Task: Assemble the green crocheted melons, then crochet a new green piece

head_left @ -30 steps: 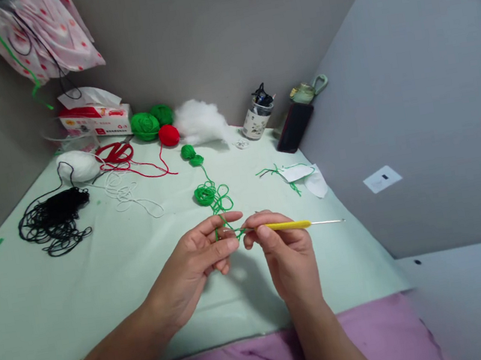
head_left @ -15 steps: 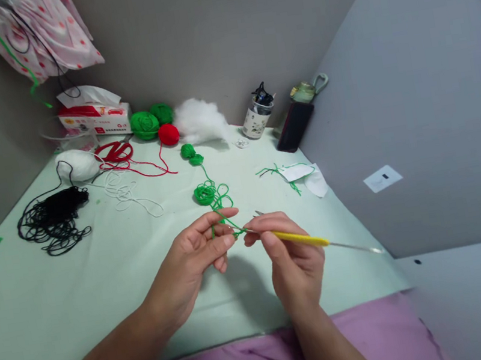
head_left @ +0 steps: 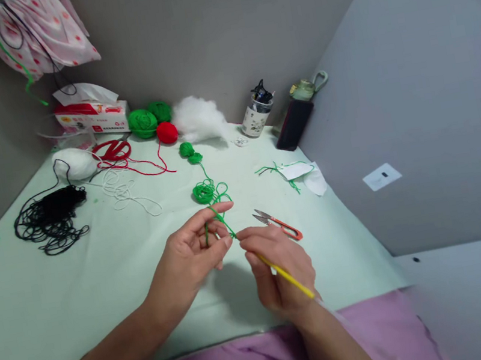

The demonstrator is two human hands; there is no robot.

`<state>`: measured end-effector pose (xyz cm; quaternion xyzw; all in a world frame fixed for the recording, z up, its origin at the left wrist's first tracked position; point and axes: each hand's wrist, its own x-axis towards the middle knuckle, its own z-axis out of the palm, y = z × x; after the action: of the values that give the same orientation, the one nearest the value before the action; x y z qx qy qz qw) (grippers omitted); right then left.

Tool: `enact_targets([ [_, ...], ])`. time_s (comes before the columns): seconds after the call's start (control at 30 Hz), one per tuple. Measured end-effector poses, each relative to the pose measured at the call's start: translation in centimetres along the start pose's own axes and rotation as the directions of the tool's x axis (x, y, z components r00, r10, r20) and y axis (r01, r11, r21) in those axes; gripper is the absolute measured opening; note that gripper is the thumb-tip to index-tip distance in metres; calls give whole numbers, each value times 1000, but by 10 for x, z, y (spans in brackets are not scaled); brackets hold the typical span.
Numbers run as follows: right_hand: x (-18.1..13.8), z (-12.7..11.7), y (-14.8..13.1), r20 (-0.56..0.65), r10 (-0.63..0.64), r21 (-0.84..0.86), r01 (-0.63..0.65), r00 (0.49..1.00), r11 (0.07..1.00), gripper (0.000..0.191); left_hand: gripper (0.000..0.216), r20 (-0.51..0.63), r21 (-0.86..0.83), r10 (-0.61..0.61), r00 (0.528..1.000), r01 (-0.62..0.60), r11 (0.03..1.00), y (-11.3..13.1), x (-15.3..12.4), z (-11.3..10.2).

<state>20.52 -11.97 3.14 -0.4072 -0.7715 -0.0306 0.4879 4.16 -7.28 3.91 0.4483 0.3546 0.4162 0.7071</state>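
My left hand [head_left: 192, 251] pinches a small bit of green yarn [head_left: 224, 220] between thumb and a finger, with its index finger stretched out and the strand running over it. A crochet hook with a yellow handle [head_left: 286, 275] is gripped in my right hand [head_left: 281, 265], its tip at the yarn by my left fingertips. The hook's point is hidden by the fingers. From my left hand the strand leads back to a loose green coil [head_left: 203, 192] on the table. Thread snips [head_left: 280, 223] with orange handles lie just behind my right hand.
Small green balls [head_left: 186, 149], a red yarn ball [head_left: 166, 132] and white stuffing [head_left: 199, 119] stand at the back. Black yarn [head_left: 52, 216] and red scissors [head_left: 112, 151] lie left. A pen jar [head_left: 255, 118], a phone [head_left: 295, 124] and paper scraps [head_left: 298, 171] are right.
My right hand has moved slightly down and left and turned, so the hook's handle now slants down toward me. The snips, mostly covered before, have come into view.
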Motion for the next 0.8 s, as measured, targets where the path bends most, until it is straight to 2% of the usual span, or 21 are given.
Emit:
enact_targets([
  [0.1, -4, 5, -1, -8, -99, -215, 95, 995, 972, 31, 52, 51, -155, -72, 996, 79, 985, -1, -1, 2],
  [0.17, -5, 5, -2, -29, -58, -196, 51, 998, 979, 33, 50, 130, -280, -162, 978, 193, 940, 0, -1, 1],
  [0.27, -2, 2, -3, -102, 202, 114, -190, 974, 975, 29, 41, 184, -366, -226, 957, 280, 887, 3, 1, -1],
  [0.33, 1, 0, -2, -121, 385, 375, -317, 915, 871, 23, 35, 156, -375, -200, 967, 245, 894, 4, 2, -1],
  [0.37, 3, 0, -1, -112, 440, 474, -341, 891, 812, 21, 34, 142, -369, -180, 973, 221, 903, 4, 2, 0],
  [0.43, 5, 2, 1, -68, 476, 565, -360, 877, 743, 19, 33, 145, -342, -149, 978, 191, 920, 4, 1, 2],
  [0.53, 7, 5, 2, -21, 464, 538, -382, 885, 752, 18, 31, 161, -291, -117, 980, 161, 943, 2, -1, 3],
  [0.67, 5, 5, 0, -38, 424, 472, -358, 905, 806, 23, 30, 120, -206, -92, 988, 116, 972, 2, -1, 3],
  [0.73, 3, 5, -3, -53, 340, 335, -304, 939, 892, 28, 31, 90, -204, -96, 991, 113, 972, 2, 0, 3],
  [0.8, 0, 5, -5, -46, 199, 120, -192, 979, 974, 33, 35, 67, -236, -101, 993, 114, 965, 2, 0, 4],
])
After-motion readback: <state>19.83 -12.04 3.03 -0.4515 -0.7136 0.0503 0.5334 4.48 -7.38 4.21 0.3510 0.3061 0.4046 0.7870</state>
